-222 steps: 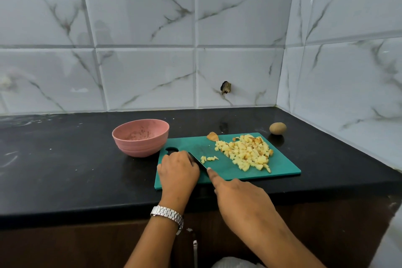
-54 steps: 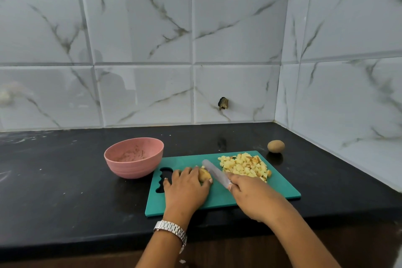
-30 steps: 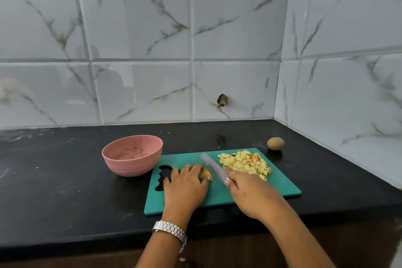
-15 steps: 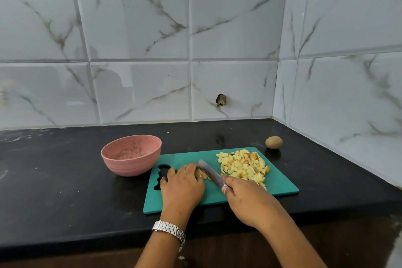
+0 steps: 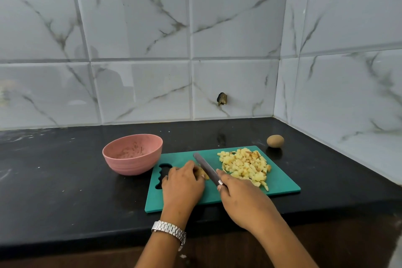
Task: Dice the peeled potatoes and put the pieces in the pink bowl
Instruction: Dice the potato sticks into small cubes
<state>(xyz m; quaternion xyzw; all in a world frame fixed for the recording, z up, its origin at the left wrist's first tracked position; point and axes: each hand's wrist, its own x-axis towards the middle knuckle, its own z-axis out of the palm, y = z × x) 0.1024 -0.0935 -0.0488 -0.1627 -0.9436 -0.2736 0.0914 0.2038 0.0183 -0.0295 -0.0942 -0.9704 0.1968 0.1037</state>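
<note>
Left hand [image 5: 182, 183], with a metal watch [image 5: 169, 229] on its wrist, curls its fingers over a small potato piece [image 5: 203, 175] and holds it down on the left half of the green cutting board [image 5: 280, 180]. The right hand [image 5: 241, 198] grips the handle of a knife [image 5: 205, 166]. The blade points far and left, with its edge against the right side of the piece.

The board lies at the near edge of a glossy black surface [image 5: 54, 180], which runs into a corner on the right. White marble-patterned tiles [image 5: 139, 28] cover both walls, and one tile has a small dark hole [image 5: 222, 99] low down.

Seven seconds earlier, a peeled piece lay alone at the far edge of the board. A few loose dice sat near the hands, and the knife lay low between them. Now the left hand pins a piece, the loose dice are gone from that spot, and the blade sits across the board's middle. Since half a second ago, little has shifted.

The diced potato [image 5: 245, 165] is a pale yellow heap of small cubes, some browned, on the right half of the board. The pink bowl [image 5: 130, 164] stands just left of the board, brownish smears inside it. A whole brown potato [image 5: 275, 141] rests on the surface just beyond the board's far right corner.
</note>
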